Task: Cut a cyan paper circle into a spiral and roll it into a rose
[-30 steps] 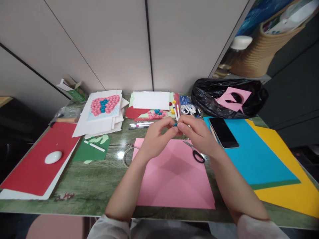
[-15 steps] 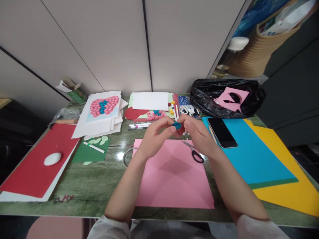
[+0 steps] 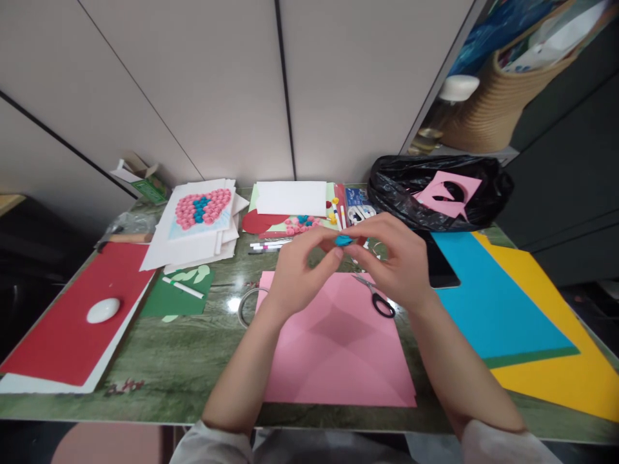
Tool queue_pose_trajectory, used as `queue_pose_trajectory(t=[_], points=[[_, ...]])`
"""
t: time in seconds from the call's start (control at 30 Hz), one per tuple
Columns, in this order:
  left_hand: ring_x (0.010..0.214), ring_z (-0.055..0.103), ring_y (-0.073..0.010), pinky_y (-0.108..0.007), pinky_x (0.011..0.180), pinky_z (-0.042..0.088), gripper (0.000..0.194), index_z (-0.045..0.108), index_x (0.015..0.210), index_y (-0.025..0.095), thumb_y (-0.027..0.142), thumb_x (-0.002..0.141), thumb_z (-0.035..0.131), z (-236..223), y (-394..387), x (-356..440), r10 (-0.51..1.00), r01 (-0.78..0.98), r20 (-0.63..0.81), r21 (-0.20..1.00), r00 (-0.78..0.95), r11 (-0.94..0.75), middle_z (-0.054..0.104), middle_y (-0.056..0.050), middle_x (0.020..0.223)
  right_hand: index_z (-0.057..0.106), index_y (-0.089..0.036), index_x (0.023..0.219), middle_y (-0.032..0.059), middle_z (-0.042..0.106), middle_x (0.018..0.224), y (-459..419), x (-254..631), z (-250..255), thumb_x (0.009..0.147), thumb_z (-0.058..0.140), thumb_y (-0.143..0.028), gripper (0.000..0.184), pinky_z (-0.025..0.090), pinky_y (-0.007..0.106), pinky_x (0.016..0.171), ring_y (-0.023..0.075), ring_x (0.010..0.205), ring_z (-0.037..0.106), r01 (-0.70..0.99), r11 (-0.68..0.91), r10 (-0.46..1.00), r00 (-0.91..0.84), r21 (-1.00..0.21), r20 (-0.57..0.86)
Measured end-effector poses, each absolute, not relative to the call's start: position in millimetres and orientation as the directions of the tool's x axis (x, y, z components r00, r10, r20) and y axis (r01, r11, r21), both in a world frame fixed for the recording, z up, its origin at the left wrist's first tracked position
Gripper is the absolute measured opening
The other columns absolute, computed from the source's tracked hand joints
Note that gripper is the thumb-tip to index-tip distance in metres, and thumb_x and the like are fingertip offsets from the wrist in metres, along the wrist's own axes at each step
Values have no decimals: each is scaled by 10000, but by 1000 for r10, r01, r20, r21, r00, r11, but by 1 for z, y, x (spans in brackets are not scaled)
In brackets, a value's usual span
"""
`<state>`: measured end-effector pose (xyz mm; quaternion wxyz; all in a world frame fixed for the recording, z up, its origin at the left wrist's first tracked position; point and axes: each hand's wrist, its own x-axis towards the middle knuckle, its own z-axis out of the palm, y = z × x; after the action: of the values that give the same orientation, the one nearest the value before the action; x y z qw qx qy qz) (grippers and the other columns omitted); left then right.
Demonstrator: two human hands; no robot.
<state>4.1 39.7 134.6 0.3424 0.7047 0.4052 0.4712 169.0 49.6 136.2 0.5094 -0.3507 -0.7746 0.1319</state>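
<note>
Blue paper coil [image 3: 343, 240] pinched between left grip [image 3: 302, 270] and right grip [image 3: 396, 261], above pink sheet [image 3: 338, 348]

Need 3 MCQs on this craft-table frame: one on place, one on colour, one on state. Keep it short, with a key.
1. Where do the scissors lie?
A. on the red sheet
B. on the pink sheet's far right corner
C. inside the black bag

2. What colour is the small paper piece between the fingertips?
A. blue
B. yellow
C. white

3. How is that piece held?
A. lying loose on the table
B. pinched by the left hand alone, with the right hand flat on the table
C. pinched between both hands, lifted above the table

Key: 1 B, the black-handled scissors rest on the pink sheet near the right hand. 2 A, the piece shows bright blue against the fingers. 3 C, fingertips of both hands meet on it, above the sheet.
</note>
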Motion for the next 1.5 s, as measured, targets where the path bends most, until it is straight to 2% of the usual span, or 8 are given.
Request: queue_pose_trajectory(t=[0.17,0.33,0.47,0.63,0.77,0.97,1.2,1.5], points=[[875,628,-163,-343,867,479,304,607,1081,233,220,781,646,138,36,6,854,374,513,777,87,-506,683,-32,1005,664,-263,988,27,676,883,50,173,137,835,612,-203,172,474,341,734,170,799,600,476,732,643,-246,-488,725],[885,634,-164,-360,884,492,196,678,956,232,203,762,679,137,36,7,808,288,583,763,78,-578,712,-18,942,665,-251,958,31,686,840,49,176,139,831,616,-204,144,453,365,757,183,792,613,529,745,605,-278,-406,747],[857,634,-165,-359,848,503,134,698,884,231,200,754,689,136,37,8,858,161,512,845,37,-511,714,-18,879,649,-245,924,28,690,845,47,177,141,828,622,-209,106,437,377,782,184,793,612,528,739,619,-287,-418,731],[847,641,-154,-325,825,515,100,689,851,218,208,752,694,132,39,9,933,-51,352,936,70,-349,697,-16,847,630,-237,889,15,662,811,44,171,144,822,627,-220,69,455,356,748,165,751,585,476,684,705,-236,-553,669],[823,644,-134,-289,790,528,100,677,823,212,238,734,715,128,42,10,953,-199,281,946,111,-256,689,-3,835,616,-244,858,5,641,796,41,166,144,819,618,-214,49,460,346,701,161,725,571,394,656,744,-190,-644,641],[814,641,-137,-285,779,525,115,700,820,210,236,714,732,125,44,12,964,-291,217,942,152,-167,691,-15,840,617,-238,841,6,642,798,42,164,141,795,625,-153,97,463,345,696,158,735,563,336,697,703,-149,-633,695],[827,641,-135,-275,806,512,125,722,831,217,213,707,737,124,45,11,961,-282,228,943,156,-178,701,-12,849,622,-233,810,2,620,775,46,166,137,770,627,-122,118,472,340,697,166,770,579,263,750,652,-139,-607,745],[825,644,-156,-292,796,509,105,717,807,200,232,708,730,126,44,11,967,-227,217,956,133,-183,704,-25,830,665,-245,872,13,621,852,49,166,136,798,617,-133,143,469,344,774,164,843,575,210,696,718,-162,-687,677]])
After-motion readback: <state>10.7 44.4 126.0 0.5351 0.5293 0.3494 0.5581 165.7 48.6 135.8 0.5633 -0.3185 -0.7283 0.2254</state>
